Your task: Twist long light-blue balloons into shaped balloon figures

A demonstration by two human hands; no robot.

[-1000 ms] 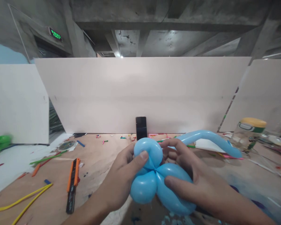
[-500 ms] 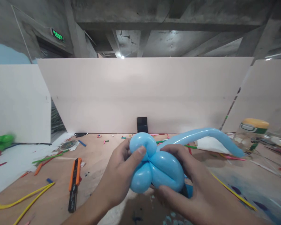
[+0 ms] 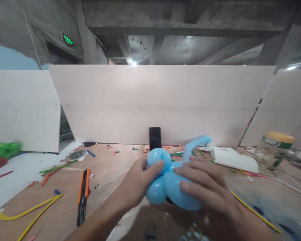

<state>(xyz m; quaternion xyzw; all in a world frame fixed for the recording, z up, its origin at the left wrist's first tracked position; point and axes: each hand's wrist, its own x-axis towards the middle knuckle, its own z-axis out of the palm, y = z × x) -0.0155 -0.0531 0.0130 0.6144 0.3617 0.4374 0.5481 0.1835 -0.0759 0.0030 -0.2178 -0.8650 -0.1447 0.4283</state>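
A light blue twisted balloon (image 3: 181, 191) with several rounded bubbles is held above the table, its thin tail curving up and back to the right. My left hand (image 3: 137, 180) grips its left side, the thumb pressed on the upper left bubble and the fingers behind it. Over the right bubbles lies my right hand (image 3: 210, 190), slightly blurred, its fingers spread across them and touching their surface. The undersides of the bubbles are partly hidden by my right hand.
An orange and black cutter (image 3: 83, 197) and a yellow balloon strip (image 3: 32, 212) lie left. A black phone (image 3: 155, 138) leans on the white board (image 3: 160, 103). A white roll (image 3: 234, 160) and a yellow-lidded jar (image 3: 278, 145) are right; green balloons (image 3: 5, 149) lie far left.
My right hand has shifted from gripping the right bubbles at their side to lying spread over them. The tail has swung upward and left, uncovering the white roll. The camera view has shifted slightly.
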